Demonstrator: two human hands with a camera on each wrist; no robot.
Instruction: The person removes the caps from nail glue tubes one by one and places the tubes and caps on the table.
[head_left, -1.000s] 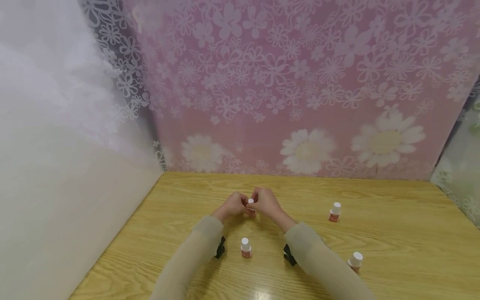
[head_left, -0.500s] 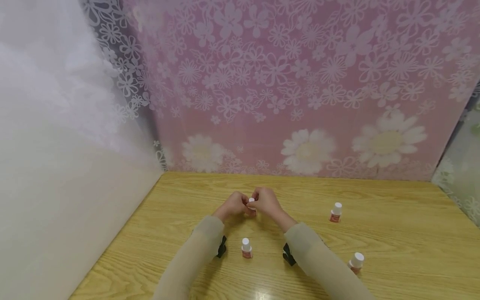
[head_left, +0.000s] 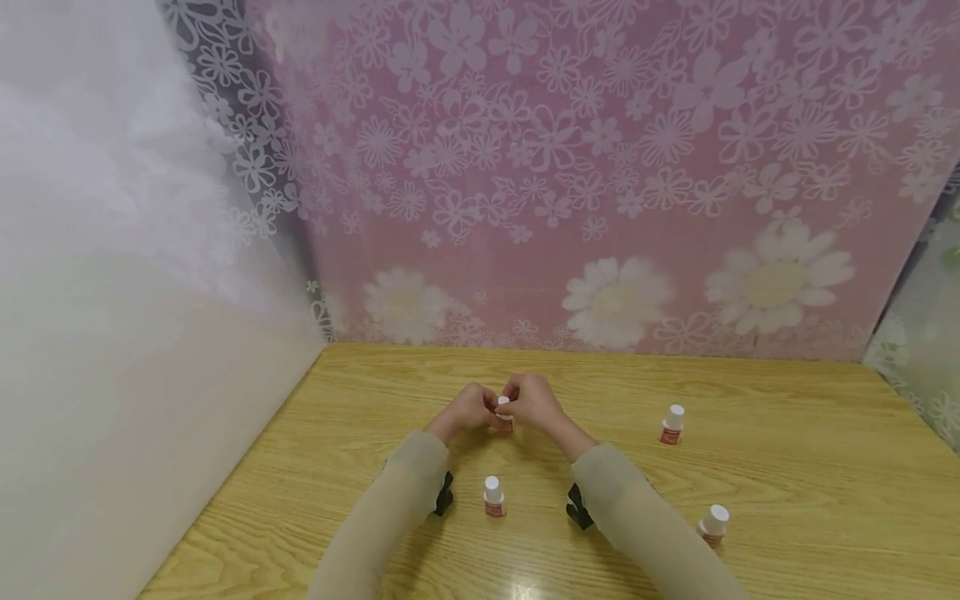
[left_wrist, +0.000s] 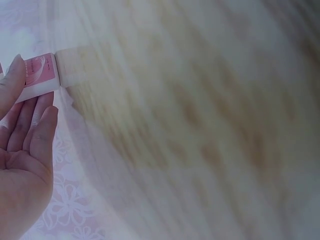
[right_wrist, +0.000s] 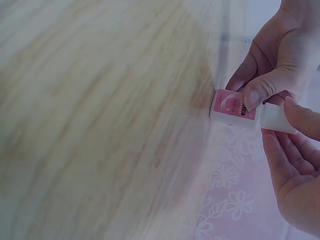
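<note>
A small white bottle (right_wrist: 235, 106) with a pink-red label stands on the wooden table at its far middle. In the head view my left hand (head_left: 470, 408) holds the bottle's body from the left, its thumb lying over the label in the right wrist view. From the other side my right hand (head_left: 534, 404) pinches the white cap (right_wrist: 278, 119) between thumb and fingers. The cap sits at the top of the bottle; whether it is loose I cannot tell. In the left wrist view, the thumb (left_wrist: 11, 86) and fingers lie on either side of the bottle's labelled body.
A similar capped bottle (head_left: 493, 497) stands between the forearms. Two more stand to the right, a farther bottle (head_left: 672, 425) and a nearer bottle (head_left: 713, 526) partly behind the right sleeve (head_left: 648, 521). A pink flowered curtain (head_left: 585, 183) borders the table's back, white sheeting (head_left: 150, 333) its left.
</note>
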